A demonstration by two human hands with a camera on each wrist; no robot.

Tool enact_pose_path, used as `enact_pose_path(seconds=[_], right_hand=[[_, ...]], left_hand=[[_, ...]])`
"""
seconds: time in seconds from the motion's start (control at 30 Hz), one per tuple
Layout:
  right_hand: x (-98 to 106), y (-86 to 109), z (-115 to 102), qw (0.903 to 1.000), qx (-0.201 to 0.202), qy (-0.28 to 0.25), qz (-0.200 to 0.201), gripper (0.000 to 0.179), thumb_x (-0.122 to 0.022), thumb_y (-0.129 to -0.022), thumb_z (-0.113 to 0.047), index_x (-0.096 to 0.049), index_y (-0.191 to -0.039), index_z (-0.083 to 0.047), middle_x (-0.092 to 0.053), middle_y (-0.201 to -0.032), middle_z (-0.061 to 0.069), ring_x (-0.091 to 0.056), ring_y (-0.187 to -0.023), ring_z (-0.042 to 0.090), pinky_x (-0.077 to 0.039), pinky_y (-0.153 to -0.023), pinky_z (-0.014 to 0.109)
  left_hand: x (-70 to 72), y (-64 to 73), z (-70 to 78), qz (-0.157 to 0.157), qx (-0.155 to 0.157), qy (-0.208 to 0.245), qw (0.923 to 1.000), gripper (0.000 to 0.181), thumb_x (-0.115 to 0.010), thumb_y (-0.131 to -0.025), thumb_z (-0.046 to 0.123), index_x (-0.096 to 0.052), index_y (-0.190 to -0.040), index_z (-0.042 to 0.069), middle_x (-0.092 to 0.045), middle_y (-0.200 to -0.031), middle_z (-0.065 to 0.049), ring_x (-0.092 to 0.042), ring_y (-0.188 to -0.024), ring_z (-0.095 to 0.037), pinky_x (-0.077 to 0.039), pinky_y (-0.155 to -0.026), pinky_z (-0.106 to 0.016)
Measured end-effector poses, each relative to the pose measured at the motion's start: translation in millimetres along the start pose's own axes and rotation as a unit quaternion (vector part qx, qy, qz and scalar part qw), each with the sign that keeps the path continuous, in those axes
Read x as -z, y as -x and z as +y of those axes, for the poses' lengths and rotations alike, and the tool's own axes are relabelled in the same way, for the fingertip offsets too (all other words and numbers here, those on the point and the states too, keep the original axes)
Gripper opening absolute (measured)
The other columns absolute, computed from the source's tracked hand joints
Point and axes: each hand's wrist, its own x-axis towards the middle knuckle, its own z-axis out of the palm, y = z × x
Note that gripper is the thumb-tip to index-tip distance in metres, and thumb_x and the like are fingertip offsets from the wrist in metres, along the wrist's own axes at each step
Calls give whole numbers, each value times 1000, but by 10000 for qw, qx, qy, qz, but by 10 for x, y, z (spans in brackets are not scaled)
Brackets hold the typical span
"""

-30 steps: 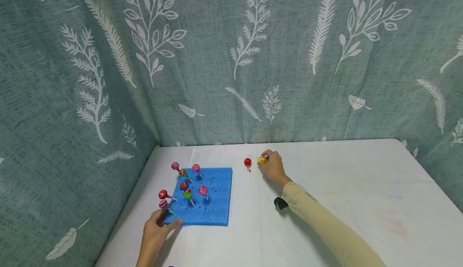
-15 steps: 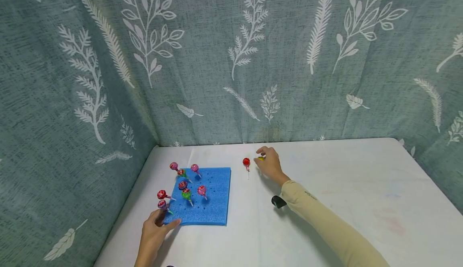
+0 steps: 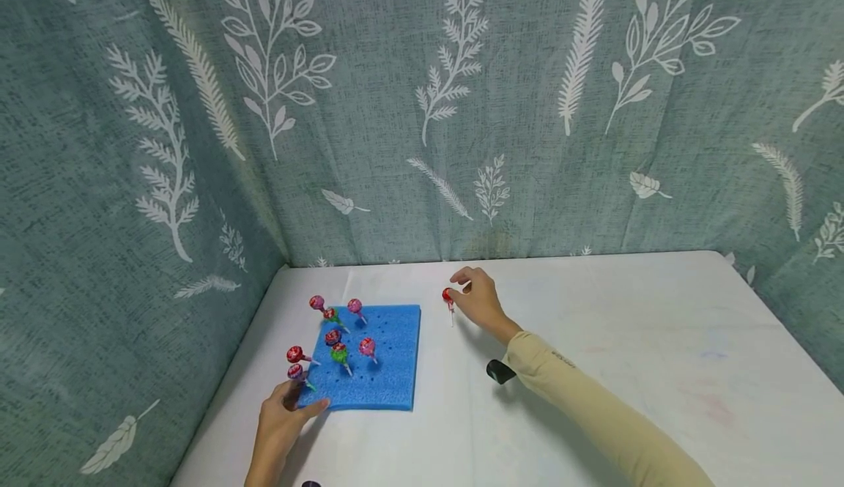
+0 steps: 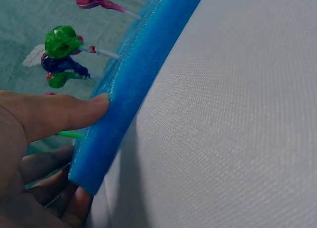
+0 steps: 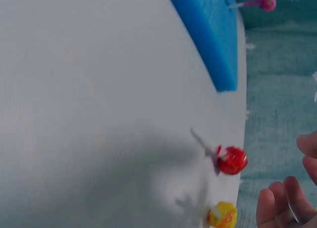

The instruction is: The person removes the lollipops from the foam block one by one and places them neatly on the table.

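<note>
My left hand holds the near left corner of a blue foam board; in the left wrist view its thumb lies along the edge, with the fingers curled at the other side. Several wrapped lollipops, among them a green one and a pink one, stand in the board by their sticks. Beyond its right edge, a red lollipop lies on the table, with a yellow lollipop beside it. My right hand hovers at the red lollipop, fingers loosely bent and apart from it in the right wrist view.
The white table backs onto a grey-green leaf-patterned curtain, which also runs along the left side. A small black device sits at the right wrist. Small holes dot the board's surface.
My right hand has moved left from the yellow lollipop to the red one. The left hand keeps its hold on the board's corner.
</note>
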Motion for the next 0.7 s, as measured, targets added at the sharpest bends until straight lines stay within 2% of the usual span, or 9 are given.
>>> enact_pose_path(seconds=[0.27, 0.47, 0.7], right_hand=[[-107, 83, -133, 9987, 463, -108, -162, 15, -67, -75, -7, -60, -89, -4, -55, -89, 16, -51, -74, 23, -44, -65, 29], [-191, 151, -241, 9977, 583, -154, -298, 17, -67, -75, -7, -61, -90, -3, -54, -89, 14, -51, -74, 23, -43, -66, 29], [-279, 274, -321, 9956, 643, -428, -539, 18, -65, -76, -7, -59, -93, -3, -54, -92, 15, -53, -78, 26, -45, -66, 28]], left_hand=[[-9, 6, 13, -22, 28, 6, 10000, 82, -76, -66, 28, -35, -130, -1, -36, -127, -21, -35, -111, -37, -34, -93, -50], [-4, -6, -19, -20, -70, 4, 10000, 82, -76, -65, 30, -36, -130, -1, -35, -127, -21, -36, -112, -38, -34, -92, -50], [-37, -24, -36, 101, 47, -55, 9999, 77, -74, -69, 24, -35, -131, 1, -34, -129, -21, -34, -113, -38, -32, -95, -51]])
